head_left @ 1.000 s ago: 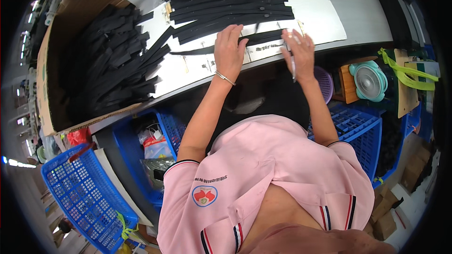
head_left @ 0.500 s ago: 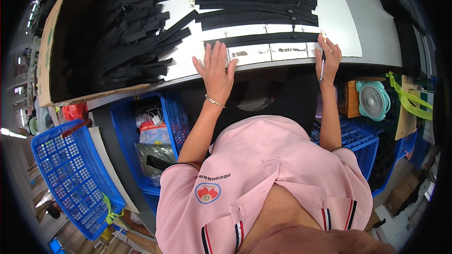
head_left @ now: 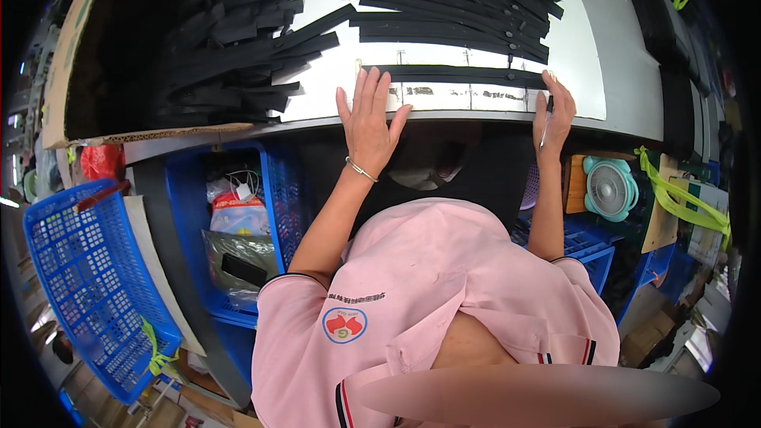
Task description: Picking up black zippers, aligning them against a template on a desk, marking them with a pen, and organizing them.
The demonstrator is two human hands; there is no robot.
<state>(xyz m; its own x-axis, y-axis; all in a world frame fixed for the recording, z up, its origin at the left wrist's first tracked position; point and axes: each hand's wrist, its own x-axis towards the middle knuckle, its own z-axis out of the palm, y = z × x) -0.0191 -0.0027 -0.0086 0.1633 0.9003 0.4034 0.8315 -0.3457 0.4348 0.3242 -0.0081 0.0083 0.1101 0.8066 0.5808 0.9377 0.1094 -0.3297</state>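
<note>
- Right now the left hand (head_left: 367, 119) lies flat and open, fingers spread, palm down on the near edge of the table (head_left: 626, 87), gripping nothing.
- Its fingertips touch the left end of a single black strip (head_left: 456, 75) that lies crosswise along the table's front.
- Right hand (head_left: 553, 115) sits at the strip's other end, fingertips touching it, with a thin pen (head_left: 546, 115) pinched against the palm; how tightly it is pinched is hard to tell at this size.
- A thin bracelet (head_left: 361, 170) circles the left wrist.
- Just behind the strip, a neat stack of black strips (head_left: 452, 4) fans across the white surface.
- Off to the left, a looser heap of strips (head_left: 230, 40) spills out of a cardboard box (head_left: 67, 71).
- Below the table edge, a blue crate (head_left: 273, 178) holds bags and clutter.
- Further left, a blue basket (head_left: 87, 269) stands apart.
- On the right, under the table, a teal fan (head_left: 609, 189) rests beside a green strap (head_left: 674, 194).
</note>
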